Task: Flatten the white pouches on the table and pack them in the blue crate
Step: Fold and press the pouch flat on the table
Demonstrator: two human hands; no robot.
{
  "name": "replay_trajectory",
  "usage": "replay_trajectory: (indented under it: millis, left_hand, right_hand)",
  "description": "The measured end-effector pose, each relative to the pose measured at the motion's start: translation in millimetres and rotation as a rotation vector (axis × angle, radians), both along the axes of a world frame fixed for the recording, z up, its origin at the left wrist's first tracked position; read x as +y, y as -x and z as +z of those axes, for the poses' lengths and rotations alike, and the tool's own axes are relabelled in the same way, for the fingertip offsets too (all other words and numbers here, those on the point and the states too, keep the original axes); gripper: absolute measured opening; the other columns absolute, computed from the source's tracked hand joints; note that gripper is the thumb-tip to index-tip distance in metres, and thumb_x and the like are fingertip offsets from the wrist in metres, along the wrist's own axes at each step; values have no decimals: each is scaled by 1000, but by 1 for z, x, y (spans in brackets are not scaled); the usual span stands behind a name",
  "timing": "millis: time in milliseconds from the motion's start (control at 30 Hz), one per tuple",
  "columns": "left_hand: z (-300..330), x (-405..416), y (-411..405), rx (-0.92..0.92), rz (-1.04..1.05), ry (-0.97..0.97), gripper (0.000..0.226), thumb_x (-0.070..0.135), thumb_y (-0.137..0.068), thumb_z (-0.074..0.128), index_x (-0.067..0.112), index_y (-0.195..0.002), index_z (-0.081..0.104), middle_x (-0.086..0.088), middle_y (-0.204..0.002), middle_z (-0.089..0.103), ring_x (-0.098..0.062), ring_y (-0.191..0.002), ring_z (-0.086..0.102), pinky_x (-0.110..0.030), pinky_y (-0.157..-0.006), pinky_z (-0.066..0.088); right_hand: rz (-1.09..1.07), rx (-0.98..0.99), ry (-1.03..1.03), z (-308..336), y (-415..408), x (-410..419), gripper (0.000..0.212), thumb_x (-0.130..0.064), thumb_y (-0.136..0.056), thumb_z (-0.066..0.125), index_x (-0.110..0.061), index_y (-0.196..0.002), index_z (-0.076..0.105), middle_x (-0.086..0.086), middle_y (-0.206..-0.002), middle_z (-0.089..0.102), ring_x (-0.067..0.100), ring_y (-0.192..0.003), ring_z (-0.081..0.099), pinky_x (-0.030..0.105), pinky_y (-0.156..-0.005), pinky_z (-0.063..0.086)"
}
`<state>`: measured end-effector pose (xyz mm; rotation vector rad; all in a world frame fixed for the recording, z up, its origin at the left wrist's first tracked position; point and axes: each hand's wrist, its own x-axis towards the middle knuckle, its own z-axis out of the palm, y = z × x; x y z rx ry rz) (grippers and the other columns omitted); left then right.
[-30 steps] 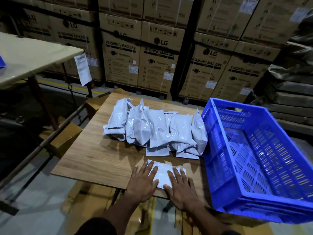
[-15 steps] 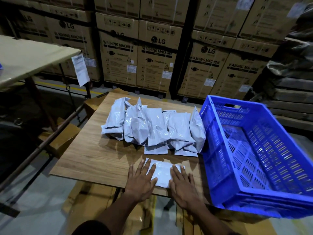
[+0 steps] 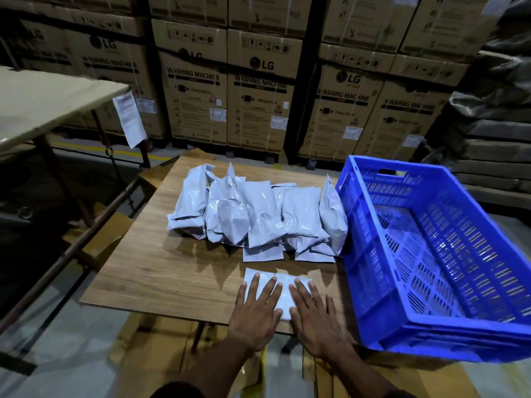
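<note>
The pouch (image 3: 283,288) lies flat at the near edge of the table (image 3: 161,271), a white, slightly glossy plastic packet with a creased top edge and one corner poking up near the middle. Both hands are spread on it, palms down: the left hand (image 3: 255,314) covers its left half with straight, fanned fingers, and the right hand (image 3: 313,320) covers its right half the same way, so only a strip of white shows between them and above the fingertips. Neither hand curls round anything; they press flat. Just beyond it, toward the middle of the table, sits the pile (image 3: 258,214) of other white pouches, puffy and crinkled, leaning on one another, some standing on end, with two flatter ones sticking out from under the front. The rightmost pouch of the pile stands against the wall of the crate (image 3: 356,254). The crate is blue, with slotted sides and a slotted floor, and it sits at the right of the table, hanging past the table's edge. I see no pouches inside it, only its bare bottom. Behind everything stand stacked boxes (image 3: 258,96) printed with washing machine labels.
</note>
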<state>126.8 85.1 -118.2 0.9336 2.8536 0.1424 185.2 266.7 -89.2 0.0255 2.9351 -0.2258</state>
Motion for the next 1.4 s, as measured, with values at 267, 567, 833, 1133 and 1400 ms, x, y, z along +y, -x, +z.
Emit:
replay_trajectory:
  millis: [267, 567, 833, 1133, 1400]
  left_hand:
    - [11, -4, 7, -92, 51, -91, 69, 48, -99, 2, 28, -158, 30, 13, -167, 21, -20, -155, 16, -43, -123, 15]
    - [-3, -25, 11, -38, 112, -90, 58, 47, -97, 37, 15, -139, 61, -4, -147, 56, -27, -135, 54, -48, -107, 45]
    - [-7, -34, 20, -52, 68, -26, 63, 58, -105, 21, 19, -145, 50, -2, -153, 49, -24, -142, 44, -48, -109, 25]
    - [-1, -36, 21, 72, -40, -29, 76, 66, -84, 60, 18, -143, 54, -7, -153, 49, -32, -141, 43, -57, -104, 45]
    - [15, -36, 29, 135, 56, -72, 71, 5, -60, 84, 19, -127, 66, -5, -131, 66, -35, -126, 59, -53, -89, 54]
  right_hand:
    - [48, 20, -117, 12, 11, -16, 57, -32, -83, 41, -19, -133, 63, -3, -139, 60, 26, -131, 54, 52, -108, 37]
    - [31, 27, -34, -3, 14, -19, 46, -45, -103, 29, -35, -145, 45, -14, -153, 43, 23, -140, 43, 50, -104, 43]
    - [159, -16, -176, 8, 16, -11, 59, -61, -101, 25, -28, -146, 45, -3, -155, 42, 32, -139, 45, 54, -110, 31]
    - [343, -3, -109, 19, 15, 4, 63, -25, -97, 38, -28, -156, 18, -2, -166, 14, 32, -146, 28, 44, -118, 27]
    - [760, 333, -346, 1, 1, 7, 63, -21, -83, 63, -36, -143, 48, -14, -160, 32, 41, -146, 29, 70, -106, 26]
